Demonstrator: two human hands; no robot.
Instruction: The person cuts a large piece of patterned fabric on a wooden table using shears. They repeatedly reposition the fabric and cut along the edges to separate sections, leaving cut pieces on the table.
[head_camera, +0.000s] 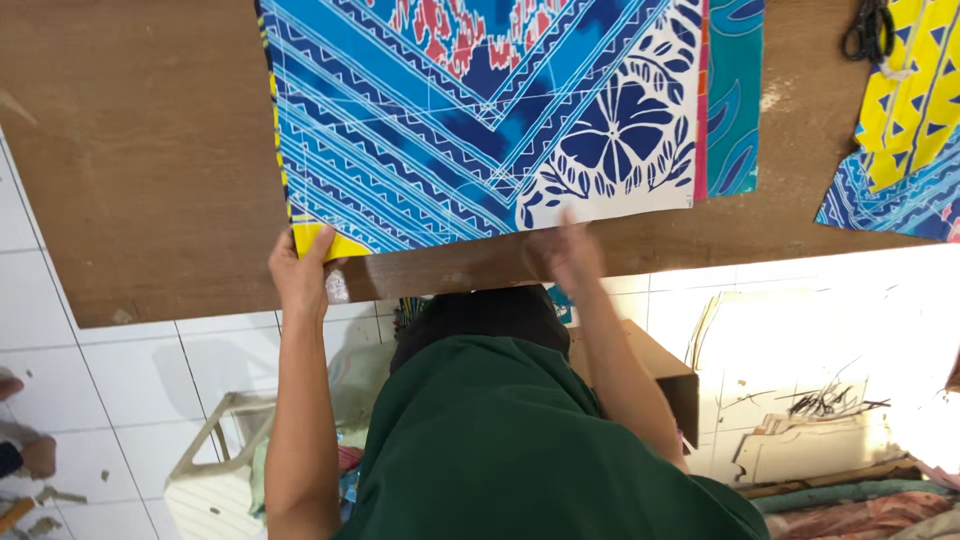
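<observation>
The brown wooden tabletop (150, 150) fills the upper part of your view, its near edge running just above your hands. Spread flat on it lies the patterned blue cloth (450, 130), with white zigzag bands, a red and blue middle, and a white panel of dark blue flowers at its near right corner. A teal strip (735, 90) with a pink edge runs down its right side.

Below the tabletop you see the white tiled floor (120, 380), and your green garment covers the lower middle of the view. A cardboard box (650, 370) stands just behind your right forearm, and a pale basket (215, 470) sits on the floor by your left arm.

At the far right of the tabletop lies a second cloth, yellow with blue triangles (905, 100), with dark scissors (868, 30) resting near its top.

Your left hand (300, 275) is closed on the yellow corner (325, 240) of the blue cloth, pinching it at the table's edge. Your right hand (565, 255) is blurred at the cloth's near hem; whether it grips or lies open cannot be told.
</observation>
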